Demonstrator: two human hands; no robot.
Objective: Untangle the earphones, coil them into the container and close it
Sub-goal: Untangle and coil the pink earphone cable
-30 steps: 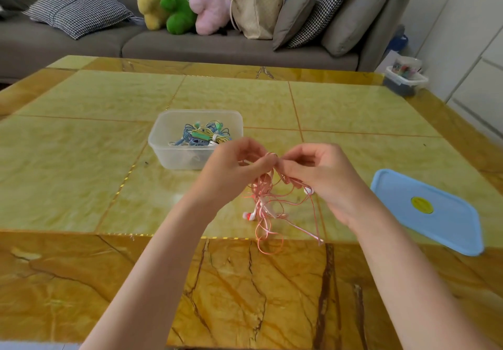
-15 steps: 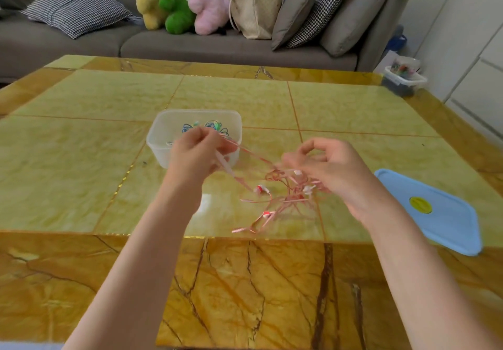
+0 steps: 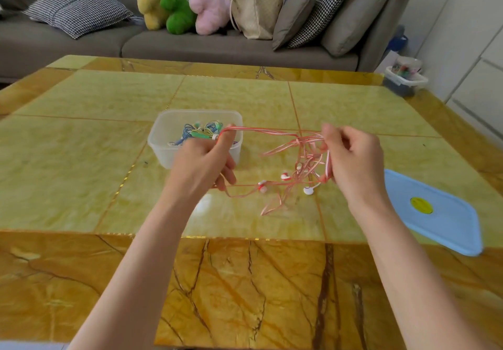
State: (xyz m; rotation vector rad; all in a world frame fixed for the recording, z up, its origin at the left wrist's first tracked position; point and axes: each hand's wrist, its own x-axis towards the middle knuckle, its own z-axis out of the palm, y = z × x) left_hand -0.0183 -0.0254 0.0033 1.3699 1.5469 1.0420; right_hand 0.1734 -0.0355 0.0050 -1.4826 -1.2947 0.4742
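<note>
Open container point(image 3: 163, 142) mid-table, blue-green cords inside. Left hand point(image 3: 201, 164) pinches pink earphones point(image 3: 296, 159) cord, stretched across to right hand point(image 3: 353, 161), fingers curled around the tangle above the table. Blue lid point(image 3: 446, 221) near right edge.

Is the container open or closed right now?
Open: the container has no cover, and the blue lid lies flat on the table, apart.

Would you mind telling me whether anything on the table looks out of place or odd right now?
Only the pink earphones stand out: a snarled knot stretched between the left hand and right hand. The container sits open, its blue lid lying apart.
</note>
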